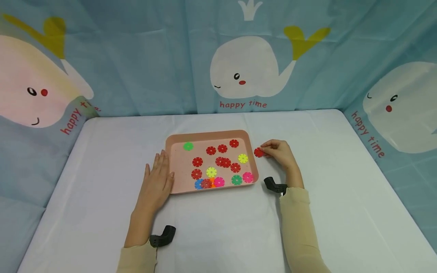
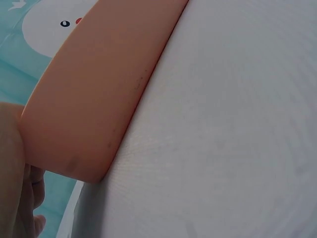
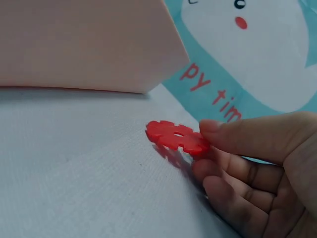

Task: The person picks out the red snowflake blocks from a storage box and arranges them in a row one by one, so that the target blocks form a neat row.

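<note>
Right of the frame's middle, the right hand [image 1: 280, 152] pinches a red disc [image 1: 258, 152] beside the right edge of the tray [image 1: 180, 165], with wide white table [image 1: 348, 189] beyond. The left hand [image 1: 156, 182], fingers straight, touches the left edge. The disc is thin and notched.

The white cloth-covered table [image 1: 218, 227] is softly lit; beneath the red notched plastic disc [image 3: 173, 135], a faint shadow is cast; wrist views are dimly rendered.
</note>
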Available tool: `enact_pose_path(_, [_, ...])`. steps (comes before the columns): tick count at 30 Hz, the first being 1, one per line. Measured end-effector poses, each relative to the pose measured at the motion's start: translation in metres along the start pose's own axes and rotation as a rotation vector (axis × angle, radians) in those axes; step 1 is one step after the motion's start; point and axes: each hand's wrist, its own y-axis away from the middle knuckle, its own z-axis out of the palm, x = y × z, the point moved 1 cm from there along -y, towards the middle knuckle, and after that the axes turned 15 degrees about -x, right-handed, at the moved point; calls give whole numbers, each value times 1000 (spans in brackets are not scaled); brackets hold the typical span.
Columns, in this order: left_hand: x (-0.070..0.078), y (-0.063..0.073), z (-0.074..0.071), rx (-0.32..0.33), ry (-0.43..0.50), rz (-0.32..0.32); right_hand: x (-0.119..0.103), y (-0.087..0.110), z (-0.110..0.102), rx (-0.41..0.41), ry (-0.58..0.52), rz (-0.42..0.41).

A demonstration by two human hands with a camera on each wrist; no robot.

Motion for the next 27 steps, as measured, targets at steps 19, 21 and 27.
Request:
enact_pose_path(19, [0, 0, -1, -7, 9, -16, -4, -2, 1, -7, 67, -9])
enact_pose_path(21, [0, 0, -1, -8, 14, -16, -4, -1, 1, -10, 63, -27])
enact_pose_path(27, [0, 0, -1, -6, 2, -17, -11, 2, 1, 11, 46, -86])
